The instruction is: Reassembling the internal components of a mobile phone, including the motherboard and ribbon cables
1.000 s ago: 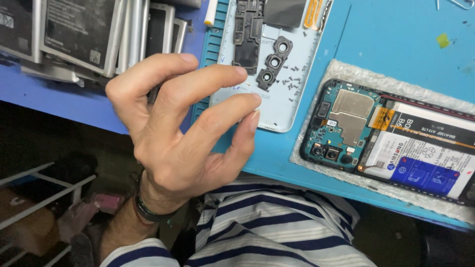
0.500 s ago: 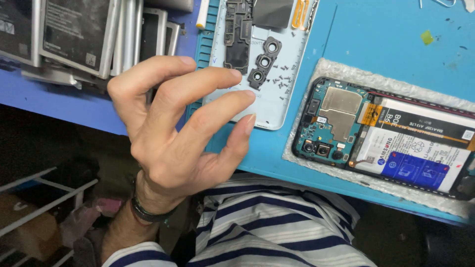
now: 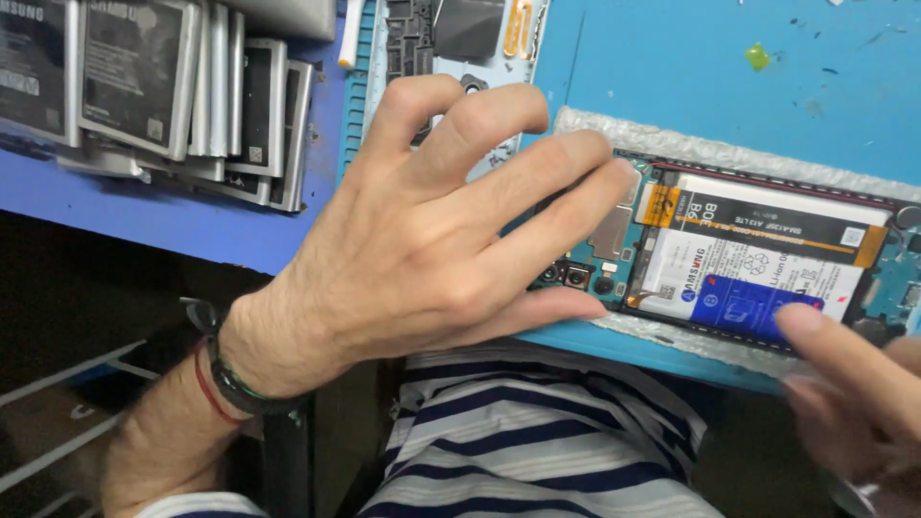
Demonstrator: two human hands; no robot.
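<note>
An opened phone (image 3: 758,254) lies back-side up on a white padded sheet (image 3: 710,152) on the blue mat, its battery and circuit board exposed. My left hand (image 3: 432,249) reaches over the mat with fingers spread, its fingertips at the phone's left end over the circuit board and camera modules; it holds nothing. My right hand (image 3: 854,393) comes in from the lower right, blurred, with one fingertip at the phone's near edge by the blue battery label. Behind my left hand lies the pale back cover (image 3: 499,58), partly hidden.
A row of several grey phone batteries (image 3: 163,86) stands at the back left on the blue table. The blue work mat (image 3: 729,67) stretches to the back right. The table's near edge runs under my hands, above my striped shirt (image 3: 537,441).
My left hand has turned palm-down and stretched right onto the phone's left end. My right hand has come into view at the lower right. The view has shifted closer.
</note>
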